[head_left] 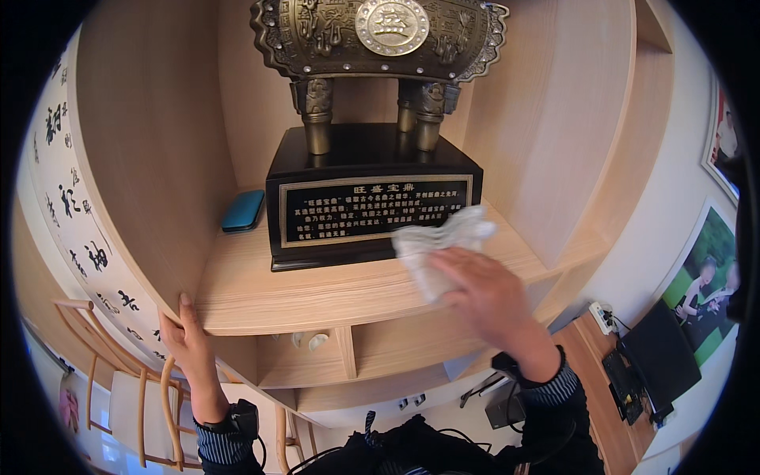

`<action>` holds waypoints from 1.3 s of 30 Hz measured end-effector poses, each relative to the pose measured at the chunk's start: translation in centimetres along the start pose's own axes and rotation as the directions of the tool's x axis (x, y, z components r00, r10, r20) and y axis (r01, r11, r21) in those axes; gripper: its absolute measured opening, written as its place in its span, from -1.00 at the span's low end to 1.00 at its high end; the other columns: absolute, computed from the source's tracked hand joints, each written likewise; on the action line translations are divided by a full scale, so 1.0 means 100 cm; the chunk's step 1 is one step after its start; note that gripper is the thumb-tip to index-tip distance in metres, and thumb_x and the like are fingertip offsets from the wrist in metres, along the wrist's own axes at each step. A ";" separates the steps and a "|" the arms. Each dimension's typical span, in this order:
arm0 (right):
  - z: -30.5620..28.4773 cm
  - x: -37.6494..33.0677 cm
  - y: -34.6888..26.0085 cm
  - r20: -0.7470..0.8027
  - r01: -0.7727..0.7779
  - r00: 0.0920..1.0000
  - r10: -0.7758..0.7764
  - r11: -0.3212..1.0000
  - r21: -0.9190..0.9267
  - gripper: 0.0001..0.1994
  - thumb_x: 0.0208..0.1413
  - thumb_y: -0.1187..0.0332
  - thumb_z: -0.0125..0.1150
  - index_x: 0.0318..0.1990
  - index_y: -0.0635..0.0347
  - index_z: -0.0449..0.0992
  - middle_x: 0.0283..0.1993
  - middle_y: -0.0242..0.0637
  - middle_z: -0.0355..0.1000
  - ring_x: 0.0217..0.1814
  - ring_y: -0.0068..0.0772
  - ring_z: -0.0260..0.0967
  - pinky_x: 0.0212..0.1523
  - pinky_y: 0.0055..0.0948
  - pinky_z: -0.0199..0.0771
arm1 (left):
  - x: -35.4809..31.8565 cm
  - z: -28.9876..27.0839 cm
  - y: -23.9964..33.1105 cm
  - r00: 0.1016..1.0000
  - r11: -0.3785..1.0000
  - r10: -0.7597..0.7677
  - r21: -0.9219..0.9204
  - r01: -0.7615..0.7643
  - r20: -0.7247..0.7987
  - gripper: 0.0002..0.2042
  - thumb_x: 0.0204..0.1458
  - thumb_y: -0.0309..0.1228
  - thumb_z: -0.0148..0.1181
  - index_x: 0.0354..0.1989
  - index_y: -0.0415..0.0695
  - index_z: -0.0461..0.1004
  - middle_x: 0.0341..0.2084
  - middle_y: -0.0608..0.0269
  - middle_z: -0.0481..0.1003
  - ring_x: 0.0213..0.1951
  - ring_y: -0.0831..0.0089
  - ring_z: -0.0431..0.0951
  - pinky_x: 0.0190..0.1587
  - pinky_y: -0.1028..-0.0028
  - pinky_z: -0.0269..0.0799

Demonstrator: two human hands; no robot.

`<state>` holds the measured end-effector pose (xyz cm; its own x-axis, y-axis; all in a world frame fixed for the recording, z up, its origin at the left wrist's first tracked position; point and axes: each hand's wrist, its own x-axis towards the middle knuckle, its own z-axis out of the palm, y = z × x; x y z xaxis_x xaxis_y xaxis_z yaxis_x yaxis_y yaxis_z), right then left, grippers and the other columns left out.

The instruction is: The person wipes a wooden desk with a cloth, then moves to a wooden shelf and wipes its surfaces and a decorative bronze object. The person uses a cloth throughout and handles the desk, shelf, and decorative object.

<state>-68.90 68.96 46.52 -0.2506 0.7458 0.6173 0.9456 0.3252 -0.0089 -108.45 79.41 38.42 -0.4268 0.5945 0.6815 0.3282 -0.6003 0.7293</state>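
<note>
A bronze-coloured ornamental vessel [380,39] on legs stands on a black base [372,198] with a gold-framed plaque, inside a light wooden shelf niche. My right hand [483,297] presses a crumpled white cloth [439,241] against the lower right front of the black base and the shelf board [317,289]. My left hand [184,336] grips the front left corner of the shelf, thumb on the board's edge, fingers around the side panel. Both wrists wear dark bands over striped cuffs.
A small blue case [243,210] lies at the back left of the niche. A calligraphy scroll [75,222] hangs on the left wall. Lower shelf compartments, a wooden chair [150,396], a desk with a keyboard [625,388] and pictures on the right wall lie below and beside.
</note>
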 end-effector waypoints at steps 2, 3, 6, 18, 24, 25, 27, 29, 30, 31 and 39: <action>-0.011 -0.016 0.024 -0.040 -0.078 0.996 0.076 0.996 -0.035 -0.52 0.18 0.23 0.25 0.24 0.14 0.48 0.27 -0.18 0.47 0.35 -0.09 0.37 0.32 -0.19 0.37 | -0.001 0.000 0.000 1.000 1.000 -0.016 -0.001 0.016 0.003 -0.61 0.37 -0.22 0.08 0.07 -0.38 0.44 -0.14 0.08 0.56 -0.11 0.42 0.48 0.01 0.45 0.38; -0.014 -0.022 0.031 -0.078 -0.117 0.991 0.112 0.992 -0.054 -0.51 0.16 0.22 0.28 0.24 0.15 0.48 0.28 -0.17 0.47 0.35 -0.09 0.37 0.32 -0.18 0.36 | -0.001 -0.001 0.001 1.000 1.000 -0.019 0.003 0.019 0.005 -0.61 0.37 -0.22 0.08 0.07 -0.38 0.44 -0.14 0.08 0.55 -0.10 0.42 0.48 0.01 0.45 0.37; -0.005 -0.029 0.032 -0.137 -0.194 0.975 0.177 0.973 -0.125 -0.46 0.15 0.18 0.31 0.26 0.20 0.45 0.29 -0.08 0.44 0.34 0.00 0.36 0.32 -0.14 0.34 | -0.002 -0.002 0.001 0.999 0.999 -0.046 0.007 0.046 0.009 -0.60 0.37 -0.20 0.08 0.07 -0.38 0.44 -0.14 0.08 0.55 -0.10 0.42 0.47 0.02 0.45 0.37; 0.053 0.012 -0.077 -0.195 -0.076 0.980 0.037 0.977 -0.197 -0.15 0.09 -0.24 0.23 0.26 0.42 0.39 0.24 0.26 0.41 0.36 0.12 0.35 0.40 0.04 0.25 | -0.003 0.001 0.002 0.999 0.999 -0.043 -0.016 0.043 0.010 -0.61 0.38 -0.21 0.07 0.09 -0.38 0.43 -0.13 0.10 0.54 -0.10 0.43 0.47 0.01 0.46 0.37; 0.072 0.037 -0.121 -0.176 0.141 0.975 -0.135 0.990 0.019 -0.18 0.03 -0.14 0.35 0.31 0.30 0.36 0.35 0.13 0.33 0.42 0.00 0.29 0.43 -0.10 0.21 | -0.001 0.001 -0.002 1.000 0.998 -0.025 -0.054 0.026 0.019 -0.62 0.39 -0.24 0.06 0.10 -0.38 0.43 -0.10 0.09 0.53 -0.07 0.41 0.47 0.04 0.45 0.37; 0.072 0.038 -0.118 -0.176 0.181 0.970 -0.169 0.982 0.053 -0.20 0.04 -0.12 0.35 0.31 0.28 0.36 0.36 0.11 0.33 0.42 -0.02 0.29 0.43 -0.10 0.21 | -0.002 0.001 -0.003 1.000 0.998 -0.022 -0.053 0.023 0.017 -0.62 0.39 -0.24 0.06 0.10 -0.38 0.43 -0.10 0.09 0.53 -0.07 0.41 0.47 0.04 0.45 0.37; 0.069 0.037 -0.105 -0.208 0.221 0.959 -0.191 0.967 0.130 -0.26 0.04 -0.04 0.37 0.31 0.22 0.37 0.36 -0.02 0.35 0.41 -0.05 0.30 0.43 -0.13 0.22 | -0.001 0.001 -0.005 1.000 0.998 -0.011 -0.058 0.012 0.020 -0.61 0.39 -0.23 0.06 0.10 -0.38 0.43 -0.10 0.09 0.53 -0.07 0.41 0.47 0.04 0.45 0.37; 0.059 0.025 -0.080 -0.145 0.159 0.979 -0.143 0.982 0.106 -0.30 0.03 0.04 0.39 0.30 0.19 0.38 0.36 -0.09 0.36 0.41 -0.06 0.30 0.41 -0.14 0.24 | -0.001 0.000 -0.007 1.000 0.998 0.000 -0.069 0.002 0.029 -0.61 0.38 -0.22 0.06 0.10 -0.38 0.43 -0.11 0.09 0.53 -0.07 0.42 0.47 0.03 0.45 0.37; 0.051 0.018 -0.064 -0.113 0.129 0.987 -0.118 0.987 0.092 -0.32 0.03 0.08 0.40 0.29 0.17 0.39 0.36 -0.13 0.37 0.41 -0.07 0.30 0.41 -0.15 0.25 | 0.000 -0.001 -0.008 0.999 0.998 -0.012 -0.066 0.014 0.036 -0.61 0.38 -0.22 0.06 0.09 -0.38 0.43 -0.11 0.09 0.53 -0.08 0.42 0.46 0.02 0.46 0.37; 0.042 0.010 -0.048 -0.083 0.068 0.995 -0.062 0.995 0.072 -0.35 0.03 0.14 0.40 0.28 0.15 0.40 0.37 -0.15 0.37 0.41 -0.08 0.30 0.40 -0.16 0.26 | 0.000 -0.002 -0.009 0.999 0.998 -0.025 -0.061 0.028 0.043 -0.61 0.38 -0.21 0.06 0.09 -0.38 0.43 -0.12 0.10 0.52 -0.08 0.43 0.46 0.01 0.46 0.37; -0.013 -0.047 0.051 -0.222 -0.218 0.956 0.192 0.971 -0.101 -0.54 0.08 0.29 0.36 0.15 0.19 0.49 0.24 -0.17 0.47 0.31 -0.11 0.38 0.29 -0.18 0.34 | -0.004 0.000 -0.003 0.999 0.993 -0.040 -0.110 0.043 0.035 -0.63 0.39 -0.22 0.05 0.07 -0.35 0.42 -0.18 0.19 0.50 -0.17 0.51 0.41 -0.09 0.53 0.34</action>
<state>-62.59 66.35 44.54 -0.0125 0.6465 0.7628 0.9935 0.0942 -0.0636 -108.41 79.38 37.95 -0.4098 0.6362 0.6537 0.2152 -0.6290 0.7471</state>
